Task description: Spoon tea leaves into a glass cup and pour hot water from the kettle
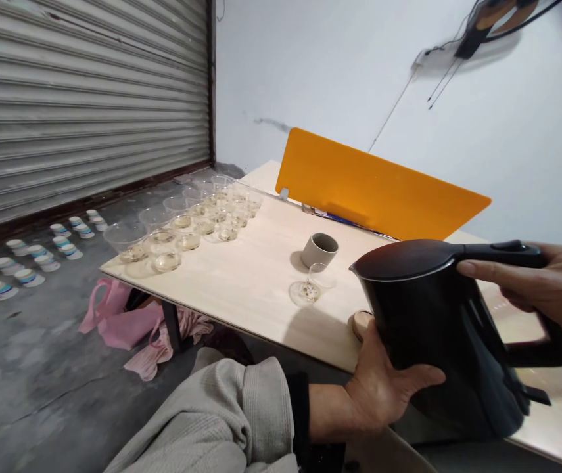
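Observation:
A black electric kettle (438,328) is held up at the table's front edge, tilted with its spout toward the left. My right hand (557,282) is wrapped around its handle, the thumb lying forward along the top. My left hand (379,387) presses against the lower side of the kettle body, thumb across it; its other fingers are partly hidden. Just past those fingers is a round, light wooden piece (361,323); whether they touch it I cannot tell. Left of the spout, a clear plastic cup (310,289) with dark bits at the bottom stands before a grey-green mug (320,251).
Several clear cups (189,242) with pale liquid stand in rows along the table's left end. An orange divider panel (374,187) rises behind. On the floor are several striped paper cups (29,277) and pink cloth bags (130,322). A metal shutter (88,98) closes the left side.

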A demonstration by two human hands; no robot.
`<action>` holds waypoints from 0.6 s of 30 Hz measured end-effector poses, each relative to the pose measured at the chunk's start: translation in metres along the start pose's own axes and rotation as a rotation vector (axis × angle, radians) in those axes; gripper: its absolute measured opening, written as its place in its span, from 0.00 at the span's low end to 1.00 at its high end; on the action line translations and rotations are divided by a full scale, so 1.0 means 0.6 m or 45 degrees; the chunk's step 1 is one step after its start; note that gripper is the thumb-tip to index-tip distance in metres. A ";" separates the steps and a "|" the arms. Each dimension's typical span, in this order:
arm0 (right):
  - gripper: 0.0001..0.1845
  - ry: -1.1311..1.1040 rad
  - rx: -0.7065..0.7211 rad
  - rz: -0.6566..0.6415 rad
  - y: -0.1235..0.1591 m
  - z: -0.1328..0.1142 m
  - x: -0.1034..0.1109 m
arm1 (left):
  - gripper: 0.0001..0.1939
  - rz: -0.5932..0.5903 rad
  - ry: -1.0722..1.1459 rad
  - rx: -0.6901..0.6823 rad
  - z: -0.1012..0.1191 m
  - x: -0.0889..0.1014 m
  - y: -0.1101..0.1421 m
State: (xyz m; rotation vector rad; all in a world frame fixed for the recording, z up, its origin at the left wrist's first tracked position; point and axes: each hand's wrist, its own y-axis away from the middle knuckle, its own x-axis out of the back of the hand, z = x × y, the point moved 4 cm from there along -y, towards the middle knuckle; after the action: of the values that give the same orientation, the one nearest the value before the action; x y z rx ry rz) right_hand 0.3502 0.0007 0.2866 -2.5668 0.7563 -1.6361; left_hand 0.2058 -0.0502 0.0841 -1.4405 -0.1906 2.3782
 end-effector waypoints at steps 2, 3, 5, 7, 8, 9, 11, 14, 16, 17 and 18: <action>0.31 0.015 -0.009 -0.014 0.001 -0.010 -0.003 | 0.46 -0.014 0.025 0.005 -0.005 0.002 -0.002; 0.32 0.015 0.001 -0.015 0.003 -0.017 -0.005 | 0.46 -0.018 0.032 0.011 -0.006 0.003 -0.002; 0.32 0.002 0.005 -0.025 0.007 -0.032 -0.009 | 0.44 -0.007 0.020 0.016 -0.007 0.005 -0.003; 0.33 -0.023 -0.006 -0.033 0.011 -0.044 -0.014 | 0.42 0.019 -0.013 0.006 -0.006 0.008 -0.005; 0.33 -0.028 -0.004 -0.039 0.012 -0.049 -0.017 | 0.41 0.032 -0.028 -0.003 -0.005 0.010 -0.006; 0.34 -0.026 0.002 -0.045 0.012 -0.052 -0.019 | 0.41 0.041 -0.041 -0.013 -0.004 0.011 -0.007; 0.34 -0.019 0.030 -0.047 0.010 -0.056 -0.023 | 0.42 0.052 -0.060 -0.020 -0.003 0.014 -0.009; 0.34 -0.012 0.066 -0.066 0.001 -0.055 -0.029 | 0.42 0.066 -0.083 -0.002 -0.004 0.020 -0.013; 0.34 0.005 0.079 -0.065 -0.007 -0.054 -0.033 | 0.42 0.085 -0.096 0.003 -0.005 0.024 -0.016; 0.34 0.011 0.085 -0.060 -0.011 -0.055 -0.035 | 0.42 0.092 -0.101 0.001 -0.006 0.026 -0.017; 0.34 0.014 0.090 -0.051 -0.014 -0.056 -0.036 | 0.42 0.095 -0.100 -0.001 -0.006 0.027 -0.017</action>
State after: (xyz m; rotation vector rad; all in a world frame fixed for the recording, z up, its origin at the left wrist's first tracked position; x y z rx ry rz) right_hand 0.3175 0.0248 0.2855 -2.5429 0.6398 -1.6575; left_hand 0.2044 -0.0348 0.0720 -1.3787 -0.1601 2.4967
